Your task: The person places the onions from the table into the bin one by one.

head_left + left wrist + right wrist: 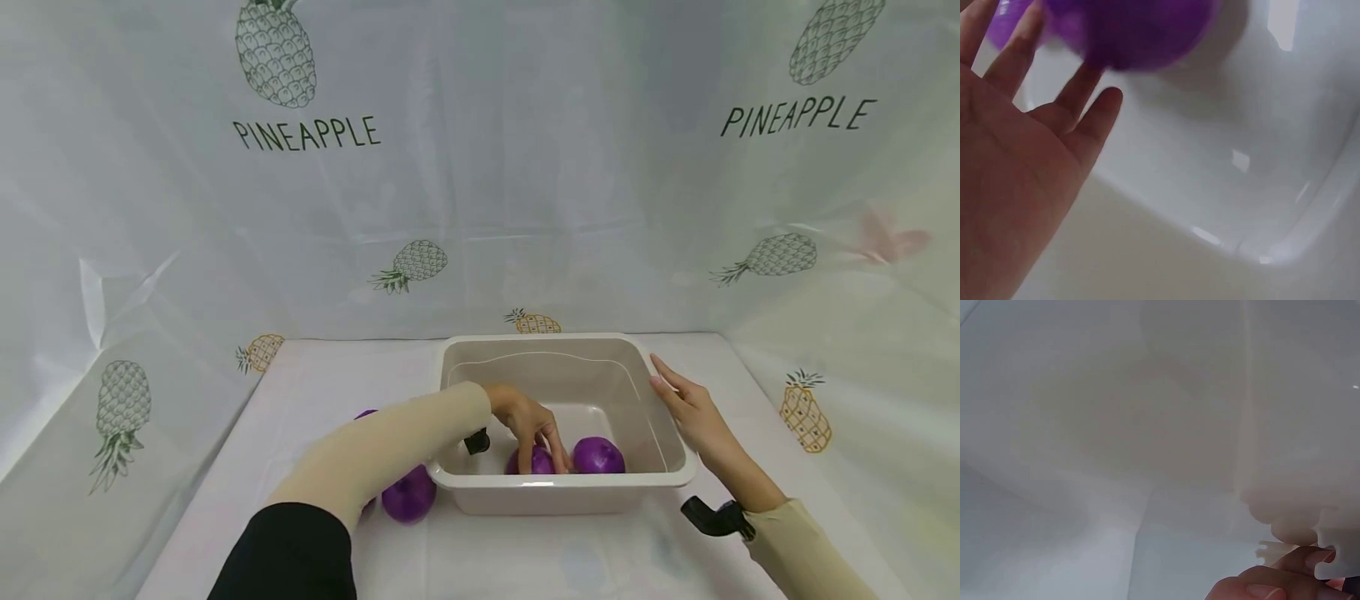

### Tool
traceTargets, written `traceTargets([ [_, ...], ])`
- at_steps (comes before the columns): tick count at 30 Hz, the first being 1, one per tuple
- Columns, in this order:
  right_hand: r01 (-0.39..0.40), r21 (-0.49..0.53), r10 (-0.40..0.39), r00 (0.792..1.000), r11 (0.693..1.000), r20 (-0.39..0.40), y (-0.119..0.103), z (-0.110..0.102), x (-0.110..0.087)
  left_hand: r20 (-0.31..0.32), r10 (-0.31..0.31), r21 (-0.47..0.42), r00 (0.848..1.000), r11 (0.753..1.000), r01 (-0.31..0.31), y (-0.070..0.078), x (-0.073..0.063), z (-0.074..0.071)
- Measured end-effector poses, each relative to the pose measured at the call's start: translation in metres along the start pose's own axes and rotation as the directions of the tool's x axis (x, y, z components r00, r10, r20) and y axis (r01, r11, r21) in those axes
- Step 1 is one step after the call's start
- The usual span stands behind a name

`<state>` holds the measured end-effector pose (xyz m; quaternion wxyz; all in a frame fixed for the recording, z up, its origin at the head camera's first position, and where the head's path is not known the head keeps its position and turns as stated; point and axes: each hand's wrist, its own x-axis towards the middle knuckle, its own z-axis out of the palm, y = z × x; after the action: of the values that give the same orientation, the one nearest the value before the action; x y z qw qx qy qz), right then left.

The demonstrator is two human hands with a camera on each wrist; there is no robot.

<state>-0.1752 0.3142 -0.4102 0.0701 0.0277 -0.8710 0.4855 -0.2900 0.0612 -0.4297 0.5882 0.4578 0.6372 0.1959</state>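
Observation:
A beige plastic bin (570, 493) stands on the table. My left hand (528, 421) reaches into it, fingers spread down over a round, glossy purple ball (513, 463). In the left wrist view the fingers are fairly straight, their tips against the purple ball (1141, 31). Another purple ball (597, 456) sits to the right inside the bin. At the bin's right rim my right hand (693, 412) holds on; in the right wrist view its curled fingers (1266, 590) lie at the rim, partly cut off by the frame.
Left of the bin, more purple balls (408, 495) lie on the white-covered table (495, 554), partly hidden by my left sleeve (390, 450). A pineapple-printed sheet (525, 167) hangs behind and at both sides. Black wrist mounts (716, 517) sit on the arms.

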Motion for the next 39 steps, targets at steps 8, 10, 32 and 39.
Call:
traceTargets([
  [8,0.006,-0.008,-0.006,1.0,1.0,0.003,0.001,0.0,0.001,-0.005,-0.018,0.084,1.0,0.996,0.018,0.015,-0.023,-0.014],
  [10,0.007,-0.012,-0.007,1.0,1.0,0.0,0.001,0.0,0.001,-0.027,-0.009,0.1,1.0,0.995,0.011,0.02,-0.032,-0.018],
  [32,0.007,-0.013,-0.007,1.0,1.0,-0.019,0.004,0.0,0.003,-0.421,0.212,0.249,0.882,0.962,-0.112,0.021,-0.181,-0.004],
  [39,0.021,0.043,-0.021,1.0,0.999,-0.01,0.004,0.004,0.004,-0.611,0.249,0.211,0.751,0.966,-0.149,-0.015,-0.23,0.02],
])
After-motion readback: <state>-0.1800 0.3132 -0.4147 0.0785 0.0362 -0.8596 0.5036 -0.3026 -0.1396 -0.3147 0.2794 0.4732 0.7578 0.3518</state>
